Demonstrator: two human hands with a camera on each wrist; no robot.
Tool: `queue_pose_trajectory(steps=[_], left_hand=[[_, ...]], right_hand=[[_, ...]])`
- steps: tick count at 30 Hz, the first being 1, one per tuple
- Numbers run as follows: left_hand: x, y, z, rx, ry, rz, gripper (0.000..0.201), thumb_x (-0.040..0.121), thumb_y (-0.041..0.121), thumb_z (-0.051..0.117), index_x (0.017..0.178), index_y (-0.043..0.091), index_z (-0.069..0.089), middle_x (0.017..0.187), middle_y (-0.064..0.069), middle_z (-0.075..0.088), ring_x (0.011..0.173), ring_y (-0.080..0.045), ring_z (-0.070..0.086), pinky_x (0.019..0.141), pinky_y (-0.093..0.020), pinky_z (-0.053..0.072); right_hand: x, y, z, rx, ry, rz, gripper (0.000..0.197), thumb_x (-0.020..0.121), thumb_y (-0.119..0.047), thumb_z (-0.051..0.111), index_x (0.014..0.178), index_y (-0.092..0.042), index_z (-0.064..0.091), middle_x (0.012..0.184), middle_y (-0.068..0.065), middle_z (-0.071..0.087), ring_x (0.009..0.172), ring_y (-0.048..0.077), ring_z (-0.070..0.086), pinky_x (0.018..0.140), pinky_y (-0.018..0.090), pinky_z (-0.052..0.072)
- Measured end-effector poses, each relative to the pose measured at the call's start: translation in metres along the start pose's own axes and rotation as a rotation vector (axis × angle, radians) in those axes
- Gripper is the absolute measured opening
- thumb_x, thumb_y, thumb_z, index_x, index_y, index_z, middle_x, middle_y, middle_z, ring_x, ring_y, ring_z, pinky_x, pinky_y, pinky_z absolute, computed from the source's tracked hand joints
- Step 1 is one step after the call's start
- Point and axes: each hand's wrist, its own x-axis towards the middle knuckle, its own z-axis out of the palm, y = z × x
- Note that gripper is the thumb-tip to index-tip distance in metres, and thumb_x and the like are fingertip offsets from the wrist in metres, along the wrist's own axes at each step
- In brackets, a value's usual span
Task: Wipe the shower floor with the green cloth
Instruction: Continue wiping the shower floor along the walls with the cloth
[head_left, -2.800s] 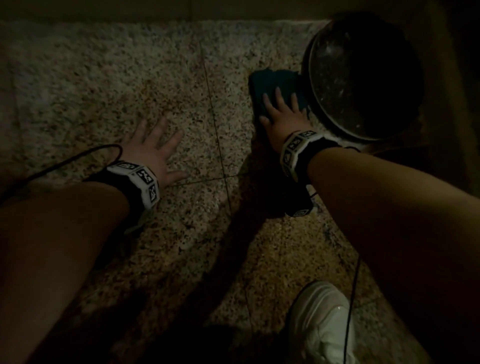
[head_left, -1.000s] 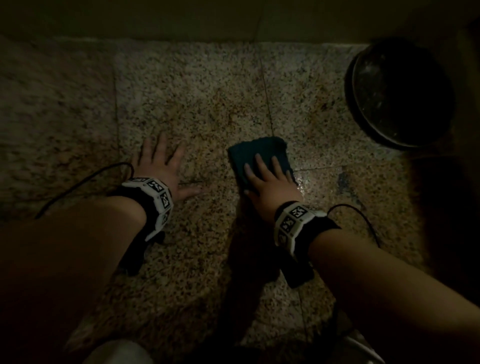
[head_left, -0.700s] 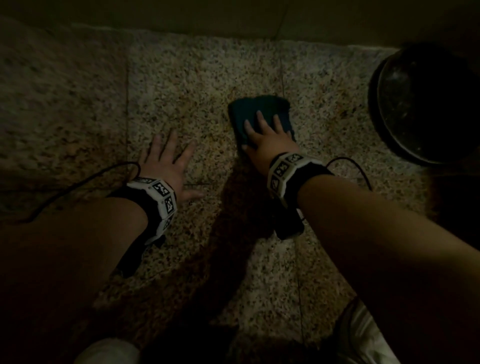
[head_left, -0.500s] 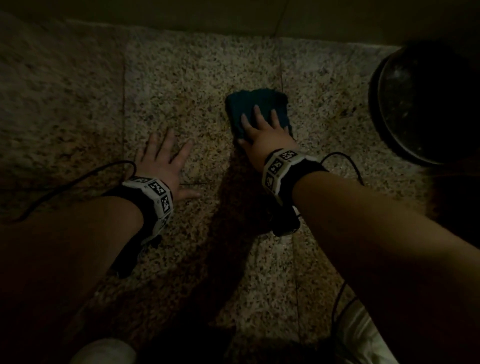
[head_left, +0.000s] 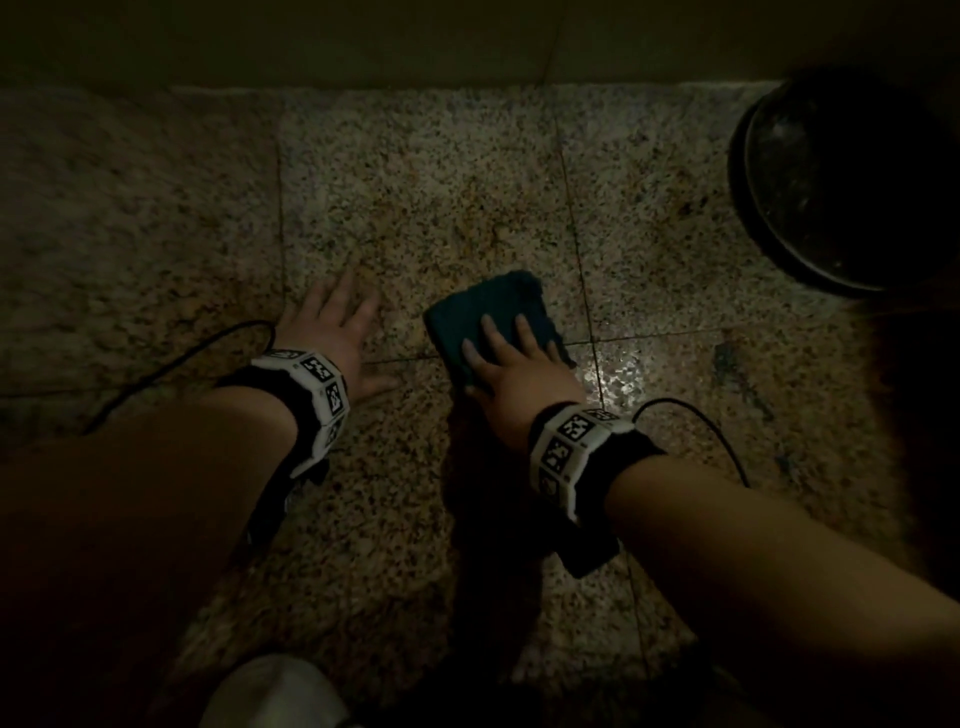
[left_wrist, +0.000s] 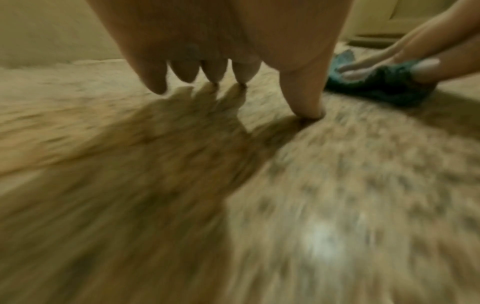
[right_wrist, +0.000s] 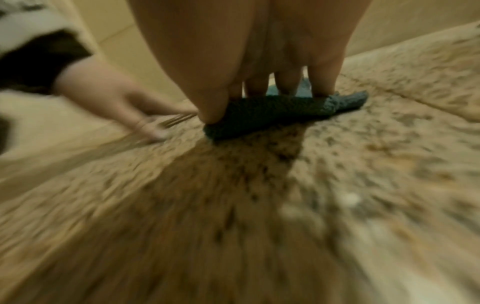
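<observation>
Dark teal-green cloth, folded into a thick nubbly pad, flat on the speckled floor across a grout line. Right hand on top, fingers straight and slightly spread, pressing down. Left hand just beside, palm down, fingers splayed on tile. Dark round basin well apart, far right.

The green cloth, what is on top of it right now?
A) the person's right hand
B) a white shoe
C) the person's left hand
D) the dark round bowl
A: in the head view the right hand lies flat on the green cloth, pressing it to the floor, while the left hand rests on bare tile beside it.
</observation>
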Motion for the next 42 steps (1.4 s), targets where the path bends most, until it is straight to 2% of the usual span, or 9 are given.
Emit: queue_pose_trajectory(steps=[4, 9, 19, 26, 33, 38, 42], left_hand=[[-0.009, -0.014, 0.010, -0.051, -0.044, -0.115, 0.103, 0.075, 0.082, 0.034, 0.146, 0.032, -0.022, 0.155, -0.002, -0.023, 0.144, -0.028, -0.011, 0.117, -0.047, 0.011], [-0.009, -0.017, 0.011, -0.052, -0.066, -0.100, 0.101, 0.077, 0.080, 0.032, 0.145, 0.031, -0.025, 0.154, -0.002, -0.028, 0.144, -0.028, -0.014, 0.116, -0.046, 0.011], [-0.005, -0.021, 0.015, -0.072, -0.105, -0.087, 0.102, 0.076, 0.081, 0.029, 0.141, 0.032, -0.032, 0.151, -0.002, -0.034, 0.143, -0.029, -0.018, 0.116, -0.046, 0.001], [-0.008, -0.020, 0.014, -0.087, -0.087, -0.075, 0.100, 0.078, 0.079, 0.033, 0.143, 0.033, -0.028, 0.151, -0.001, -0.033, 0.143, -0.029, -0.018, 0.116, -0.046, 0.002], [-0.012, -0.021, 0.012, -0.165, -0.070, -0.066, 0.099, 0.081, 0.073, 0.041, 0.146, 0.032, -0.022, 0.152, 0.001, -0.033, 0.143, -0.028, -0.019, 0.116, -0.045, 0.001], [-0.018, -0.038, 0.018, -0.084, -0.068, -0.172, 0.115, 0.073, 0.079, 0.048, 0.147, 0.026, -0.022, 0.153, -0.006, -0.029, 0.143, -0.031, -0.018, 0.116, -0.046, 0.004], [-0.025, -0.047, 0.023, -0.127, -0.130, -0.223, 0.120, 0.069, 0.082, 0.046, 0.146, 0.023, -0.025, 0.152, -0.009, -0.031, 0.143, -0.033, -0.015, 0.117, -0.047, 0.009]], right_hand=[[0.005, -0.002, -0.008, 0.014, -0.002, 0.021, 0.053, 0.102, -0.043, 0.024, 0.151, -0.037, 0.004, 0.157, -0.008, -0.018, 0.144, 0.026, -0.017, 0.117, 0.049, 0.000], [0.027, -0.010, -0.028, 0.013, 0.026, 0.040, 0.053, 0.103, -0.043, 0.024, 0.151, -0.036, 0.003, 0.158, -0.007, -0.017, 0.145, 0.029, -0.015, 0.117, 0.051, 0.002], [0.078, -0.024, -0.077, 0.012, 0.045, 0.066, 0.054, 0.103, -0.041, 0.026, 0.151, -0.036, 0.003, 0.158, -0.006, -0.017, 0.145, 0.030, -0.015, 0.117, 0.052, 0.002], [0.069, -0.025, -0.072, 0.010, 0.044, 0.048, 0.052, 0.103, -0.040, 0.026, 0.151, -0.035, 0.006, 0.158, -0.005, -0.014, 0.145, 0.030, -0.013, 0.116, 0.052, 0.002], [0.030, -0.041, -0.030, -0.057, -0.056, -0.052, 0.053, 0.103, -0.042, 0.024, 0.151, -0.035, 0.003, 0.158, -0.006, -0.018, 0.145, 0.028, -0.015, 0.117, 0.050, 0.001], [0.019, -0.048, -0.013, -0.089, -0.068, -0.106, 0.053, 0.103, -0.040, 0.025, 0.151, -0.035, 0.003, 0.157, -0.007, -0.018, 0.145, 0.027, -0.016, 0.117, 0.049, 0.000], [0.023, -0.048, -0.015, -0.068, -0.071, -0.096, 0.053, 0.103, -0.041, 0.024, 0.151, -0.036, 0.003, 0.157, -0.008, -0.019, 0.144, 0.027, -0.018, 0.117, 0.049, -0.002]])
